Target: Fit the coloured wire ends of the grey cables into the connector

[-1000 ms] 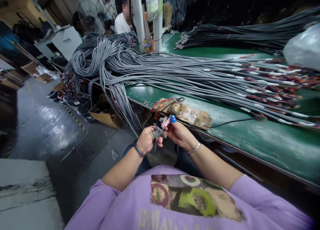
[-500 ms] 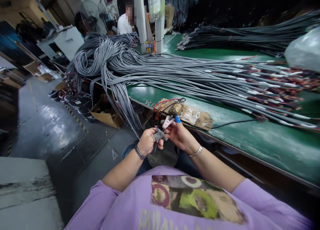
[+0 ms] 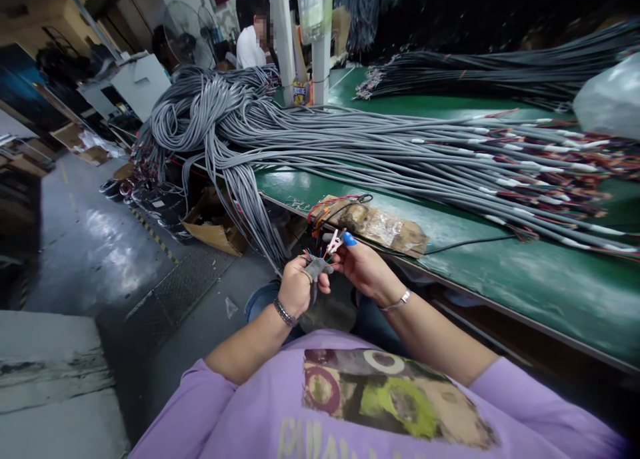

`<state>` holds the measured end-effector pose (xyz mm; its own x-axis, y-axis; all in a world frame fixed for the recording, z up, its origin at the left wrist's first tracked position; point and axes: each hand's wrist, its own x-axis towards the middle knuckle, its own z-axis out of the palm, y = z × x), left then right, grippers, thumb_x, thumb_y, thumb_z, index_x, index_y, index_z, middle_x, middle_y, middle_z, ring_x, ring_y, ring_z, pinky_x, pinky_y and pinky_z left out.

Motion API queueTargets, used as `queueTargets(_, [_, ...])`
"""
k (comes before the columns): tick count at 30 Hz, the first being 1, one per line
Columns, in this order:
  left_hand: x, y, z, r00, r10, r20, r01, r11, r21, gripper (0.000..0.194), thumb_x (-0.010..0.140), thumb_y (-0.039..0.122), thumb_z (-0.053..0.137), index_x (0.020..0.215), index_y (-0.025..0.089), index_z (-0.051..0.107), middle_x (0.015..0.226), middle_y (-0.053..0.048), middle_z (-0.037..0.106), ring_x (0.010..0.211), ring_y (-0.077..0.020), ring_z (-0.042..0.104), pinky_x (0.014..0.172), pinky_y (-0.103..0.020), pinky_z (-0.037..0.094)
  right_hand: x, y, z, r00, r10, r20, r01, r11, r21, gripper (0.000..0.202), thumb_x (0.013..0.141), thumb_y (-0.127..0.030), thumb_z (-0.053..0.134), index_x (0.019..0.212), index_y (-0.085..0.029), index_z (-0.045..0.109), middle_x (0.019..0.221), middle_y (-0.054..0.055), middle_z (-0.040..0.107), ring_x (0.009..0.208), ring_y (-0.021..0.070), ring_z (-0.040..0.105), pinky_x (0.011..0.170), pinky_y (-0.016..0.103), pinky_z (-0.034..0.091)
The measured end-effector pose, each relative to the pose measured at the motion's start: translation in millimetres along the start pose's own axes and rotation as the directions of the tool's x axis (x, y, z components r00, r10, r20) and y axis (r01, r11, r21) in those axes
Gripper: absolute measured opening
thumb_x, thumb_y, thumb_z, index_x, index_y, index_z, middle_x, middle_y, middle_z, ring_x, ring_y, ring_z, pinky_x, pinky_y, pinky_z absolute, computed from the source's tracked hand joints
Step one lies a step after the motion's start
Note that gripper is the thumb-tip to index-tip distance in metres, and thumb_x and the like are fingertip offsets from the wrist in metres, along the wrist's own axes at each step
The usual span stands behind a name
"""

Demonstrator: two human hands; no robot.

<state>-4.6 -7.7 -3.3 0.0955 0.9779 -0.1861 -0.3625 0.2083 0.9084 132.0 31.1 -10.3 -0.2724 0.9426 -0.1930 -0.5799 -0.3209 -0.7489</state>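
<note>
My left hand [image 3: 295,287] is closed around the end of a grey cable [image 3: 314,291], and grey coverings wrap its thumb and finger. Thin coloured wires [image 3: 327,263] fan out from the cable end, between my two hands. My right hand [image 3: 361,264] wears a blue finger cover [image 3: 349,239] and pinches the tip of one of these wires. Just above those fingers is a pale pink clip [image 3: 334,243]; whether my hand touches it I cannot tell. Behind it lies a worn board [image 3: 400,231] wrapped in clear tape, with red and black leads, at the bench edge.
Long grey cables [image 3: 350,136] with white-sleeved ends stretch across the green bench [image 3: 525,279] and hang over its left edge. Darker cables [image 3: 480,72] and a plastic bag [image 3: 607,99] lie farther back. An open carton [image 3: 215,226] stands on the floor. A person [image 3: 250,46] sits beyond a post.
The pink clip has tilted more upright, and the blue-covered digit has shifted slightly left and down. My left hand keeps its hold on the cable, with the coloured wires spread more visibly.
</note>
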Motion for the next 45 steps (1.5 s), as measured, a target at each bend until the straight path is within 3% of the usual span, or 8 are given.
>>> queueTargets(4, [0.7, 0.1, 2.4, 1.000, -0.012, -0.017, 0.011, 1.000, -0.012, 0.034, 0.064, 0.043, 0.071, 0.067, 0.013, 0.056, 0.046, 0.002, 0.057, 0.033, -0.0091, 0.049, 0.037, -0.022, 0.044, 4.3, 3.7, -2.1, 0.999, -0.010, 0.047, 0.012, 0.999, -0.047, 0.041, 0.073, -0.058, 0.063, 0.077, -0.017, 0.066, 0.073, 0.002, 0.060, 0.055, 0.0087, 0.048, 0.052, 0.023, 0.046])
queueTargets(9, [2.3, 3.1, 3.1, 1.000, -0.024, -0.008, 0.024, 1.000, -0.007, 0.035, 0.063, 0.044, 0.071, 0.067, 0.012, 0.058, 0.046, 0.001, 0.057, 0.034, -0.0090, 0.049, 0.038, -0.022, 0.044, 5.7, 12.1, -7.1, 0.977, -0.210, 0.024, 0.210, 0.951, -0.227, 0.047, 0.080, -0.062, 0.051, 0.076, -0.018, 0.066, 0.065, 0.002, 0.058, 0.061, 0.0115, 0.051, 0.059, 0.024, 0.046])
queueTargets(15, [4.8, 3.6, 4.5, 0.999, -0.039, -0.009, 0.039, 0.999, 0.005, 0.034, 0.062, 0.043, 0.071, 0.069, 0.012, 0.058, 0.046, 0.001, 0.057, 0.034, -0.0095, 0.050, 0.038, -0.023, 0.045, 12.7, 9.8, -5.2, 0.998, -0.067, 0.004, 0.067, 0.998, 0.001, 0.043, 0.071, -0.060, 0.064, 0.073, -0.017, 0.067, 0.062, 0.000, 0.057, 0.054, 0.0092, 0.049, 0.053, 0.022, 0.046])
queueTargets(19, [5.7, 0.5, 6.3, 0.998, -0.061, -0.002, 0.061, 0.998, 0.011, 0.032, 0.060, 0.040, 0.072, 0.069, 0.012, 0.058, 0.045, 0.001, 0.057, 0.034, -0.0095, 0.049, 0.037, -0.022, 0.045, 14.6, 8.3, 0.6, 0.995, -0.076, -0.060, 0.082, 0.991, 0.104, 0.039, 0.066, -0.054, 0.073, 0.066, -0.017, 0.063, 0.057, -0.002, 0.055, 0.051, 0.0076, 0.047, 0.047, 0.018, 0.043])
queueTargets(24, [5.8, -0.7, 6.1, 0.998, -0.061, -0.016, 0.062, 0.998, 0.022, 0.033, 0.060, 0.042, 0.071, 0.068, 0.012, 0.058, 0.045, 0.001, 0.057, 0.033, -0.0091, 0.049, 0.037, -0.022, 0.044, 11.3, 7.7, 4.5, 0.995, -0.075, -0.062, 0.081, 0.992, 0.098, 0.042, 0.065, -0.058, 0.071, 0.066, -0.017, 0.061, 0.058, -0.001, 0.055, 0.051, 0.0081, 0.048, 0.046, 0.019, 0.043])
queueTargets(30, [-2.5, -0.1, 3.0, 1.000, -0.004, -0.031, 0.005, 0.999, 0.040, 0.034, 0.064, 0.044, 0.069, 0.067, 0.012, 0.058, 0.046, 0.001, 0.057, 0.035, -0.0089, 0.049, 0.038, -0.022, 0.043, 3.6, 4.1, -2.2, 0.999, 0.030, 0.037, -0.032, 0.997, 0.075, 0.050, 0.075, -0.069, 0.052, 0.077, -0.020, 0.062, 0.071, 0.002, 0.061, 0.060, 0.0120, 0.055, 0.054, 0.024, 0.047])
queueTargets(37, [-5.3, -0.2, 5.2, 0.985, 0.107, -0.139, -0.106, 0.994, 0.019, 0.033, 0.067, 0.044, 0.069, 0.073, 0.014, 0.057, 0.052, 0.002, 0.058, 0.040, -0.0080, 0.050, 0.041, -0.021, 0.043, -1.3, 1.6, 1.7, 1.000, -0.017, -0.020, 0.018, 1.000, 0.015, 0.027, 0.067, -0.041, 0.075, 0.075, -0.018, 0.062, 0.068, -0.002, 0.058, 0.058, 0.0076, 0.050, 0.053, 0.019, 0.044])
queueTargets(45, [2.3, -1.0, 10.4, 0.984, 0.073, -0.165, -0.078, 0.997, -0.019, 0.034, 0.065, 0.042, 0.070, 0.073, 0.013, 0.056, 0.056, 0.000, 0.060, 0.042, -0.0080, 0.051, 0.039, -0.020, 0.042, -1.6, -3.4, 3.8, 0.989, 0.123, -0.078, -0.117, 0.991, 0.069, 0.027, 0.074, -0.045, 0.069, 0.074, -0.018, 0.063, 0.069, -0.001, 0.060, 0.055, 0.0073, 0.050, 0.049, 0.018, 0.046])
